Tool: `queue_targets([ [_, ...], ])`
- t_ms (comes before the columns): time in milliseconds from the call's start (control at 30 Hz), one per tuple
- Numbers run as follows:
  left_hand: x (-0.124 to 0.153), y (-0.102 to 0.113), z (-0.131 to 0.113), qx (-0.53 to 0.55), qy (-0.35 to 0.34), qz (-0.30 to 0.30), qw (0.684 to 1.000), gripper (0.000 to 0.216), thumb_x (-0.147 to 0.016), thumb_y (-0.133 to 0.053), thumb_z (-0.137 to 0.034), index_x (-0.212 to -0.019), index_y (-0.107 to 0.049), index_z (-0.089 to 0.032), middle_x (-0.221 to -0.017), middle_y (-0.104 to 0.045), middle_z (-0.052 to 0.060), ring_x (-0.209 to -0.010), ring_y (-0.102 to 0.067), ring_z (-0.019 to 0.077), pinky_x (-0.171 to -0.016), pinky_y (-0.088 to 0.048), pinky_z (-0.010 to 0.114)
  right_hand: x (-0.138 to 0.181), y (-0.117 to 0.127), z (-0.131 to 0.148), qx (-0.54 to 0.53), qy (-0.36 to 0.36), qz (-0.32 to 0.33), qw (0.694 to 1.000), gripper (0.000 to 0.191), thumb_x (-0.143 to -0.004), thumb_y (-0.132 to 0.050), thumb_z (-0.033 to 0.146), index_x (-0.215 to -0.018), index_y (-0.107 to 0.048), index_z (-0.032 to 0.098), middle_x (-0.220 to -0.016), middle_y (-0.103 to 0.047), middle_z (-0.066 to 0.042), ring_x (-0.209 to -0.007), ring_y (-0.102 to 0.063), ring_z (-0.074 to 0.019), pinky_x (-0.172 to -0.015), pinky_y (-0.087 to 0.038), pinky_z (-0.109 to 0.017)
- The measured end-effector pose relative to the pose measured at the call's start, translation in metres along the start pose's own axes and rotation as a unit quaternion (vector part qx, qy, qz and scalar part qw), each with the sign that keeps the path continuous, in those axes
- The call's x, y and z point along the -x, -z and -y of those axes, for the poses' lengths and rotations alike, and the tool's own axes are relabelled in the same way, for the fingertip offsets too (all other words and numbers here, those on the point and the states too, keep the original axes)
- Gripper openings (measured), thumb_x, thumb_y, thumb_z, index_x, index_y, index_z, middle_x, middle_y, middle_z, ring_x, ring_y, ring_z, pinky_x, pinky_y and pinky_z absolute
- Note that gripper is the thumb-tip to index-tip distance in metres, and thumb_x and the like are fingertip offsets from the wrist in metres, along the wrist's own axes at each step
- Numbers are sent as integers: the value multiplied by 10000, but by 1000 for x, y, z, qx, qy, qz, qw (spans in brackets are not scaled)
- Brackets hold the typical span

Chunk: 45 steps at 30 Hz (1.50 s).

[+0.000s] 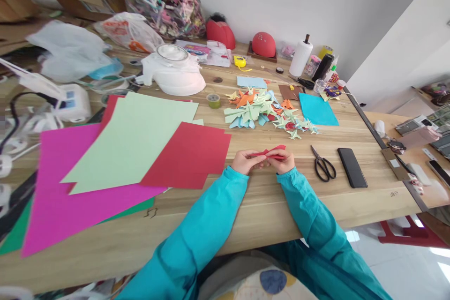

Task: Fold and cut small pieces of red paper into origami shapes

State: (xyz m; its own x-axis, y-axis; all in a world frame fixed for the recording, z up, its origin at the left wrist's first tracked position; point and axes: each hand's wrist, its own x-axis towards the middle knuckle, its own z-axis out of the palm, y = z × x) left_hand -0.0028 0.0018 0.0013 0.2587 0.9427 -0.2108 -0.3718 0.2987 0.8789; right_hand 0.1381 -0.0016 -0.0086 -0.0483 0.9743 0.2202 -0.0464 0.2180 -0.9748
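Note:
My left hand (243,161) and my right hand (284,161) meet over the wooden table (267,206), both pinched on a small folded piece of red paper (269,152) held just above the tabletop. Teal sleeves cover both my arms. Behind the hands lies a pile of folded paper shapes (262,111) in pale green, orange, blue and red. Left of my left hand rests a red paper sheet (190,154).
Large sheets lie at left: pale green (133,136), magenta (70,197), dark green beneath. Black scissors (323,166) and a black phone (352,167) lie right of my hands. A blue sheet (318,110), white appliance (174,72), paper roll (301,56) and bags stand further back.

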Motion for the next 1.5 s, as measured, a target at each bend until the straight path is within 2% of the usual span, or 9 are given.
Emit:
queue_targets([
  [233,1,4,-5,-79,-26,8,997,359,-489,-771,-368,-718,-687,-104,-552,-651,41,-476,-567,135,-473,-479,263,2,0,0,13,-10,-7,1000,169,-587,-723,292,-666,-619,184,-605,-603,3,-443,-562,-119,-437,-483,-261],
  [500,-1,11,-4,-142,-67,3,988,389,-507,-754,-404,-740,-675,-104,-518,-632,22,-448,-564,136,-466,-496,271,4,2,8,20,-35,8,999,139,-601,-723,302,-672,-679,191,-648,-639,-25,-497,-573,-140,-509,-510,-316],
  [733,-3,14,-4,-141,-47,18,989,359,-539,-738,-402,-732,-671,-107,-485,-613,19,-423,-546,121,-458,-480,252,2,6,11,31,-8,9,999,162,-601,-732,277,-748,-704,217,-730,-676,-34,-522,-593,-144,-530,-522,-322],
  [1033,-8,22,-4,-102,0,59,993,327,-524,-747,-396,-665,-660,-113,-474,-602,25,-407,-538,119,-434,-458,249,1,8,4,-29,-11,-8,999,117,-585,-735,273,-678,-704,210,-674,-682,-26,-505,-592,-146,-496,-503,-304],
  [1167,-10,22,-1,-101,-35,2,994,355,-528,-743,-402,-702,-661,-102,-483,-604,25,-427,-545,119,-454,-470,251,-5,17,-1,-95,-14,-39,995,304,-657,-648,361,-909,-652,190,-729,-683,-36,-554,-610,-157,-492,-490,-282],
  [1233,-10,20,1,-125,-59,-29,990,381,-533,-739,-404,-742,-665,-93,-495,-613,30,-439,-552,123,-469,-480,256,-8,18,-3,-100,-18,-70,992,440,-687,-612,392,-1080,-539,209,-810,-678,-36,-637,-630,-165,-537,-500,-283],
  [1300,-9,18,2,-155,-72,-44,984,402,-536,-737,-402,-779,-668,-90,-516,-626,36,-447,-558,127,-476,-486,260,-9,15,-3,-81,-16,-83,993,586,-639,-676,354,-1159,-436,232,-879,-666,-33,-723,-638,-166,-625,-513,-294],
  [1400,-7,15,2,-191,-79,-33,978,374,-556,-727,-393,-778,-670,-98,-512,-625,32,-441,-554,121,-468,-475,243,-8,8,-1,-58,-34,-40,997,778,-497,-785,269,-1169,-394,233,-875,-667,-32,-751,-645,-177,-710,-513,-327],
  [1500,-3,13,0,-203,-84,-23,975,345,-571,-717,-390,-762,-672,-106,-493,-616,27,-434,-553,121,-463,-470,236,-8,5,3,-49,-78,1,996,775,-428,-814,265,-1111,-453,205,-750,-681,-16,-727,-654,-197,-735,-512,-362],
])
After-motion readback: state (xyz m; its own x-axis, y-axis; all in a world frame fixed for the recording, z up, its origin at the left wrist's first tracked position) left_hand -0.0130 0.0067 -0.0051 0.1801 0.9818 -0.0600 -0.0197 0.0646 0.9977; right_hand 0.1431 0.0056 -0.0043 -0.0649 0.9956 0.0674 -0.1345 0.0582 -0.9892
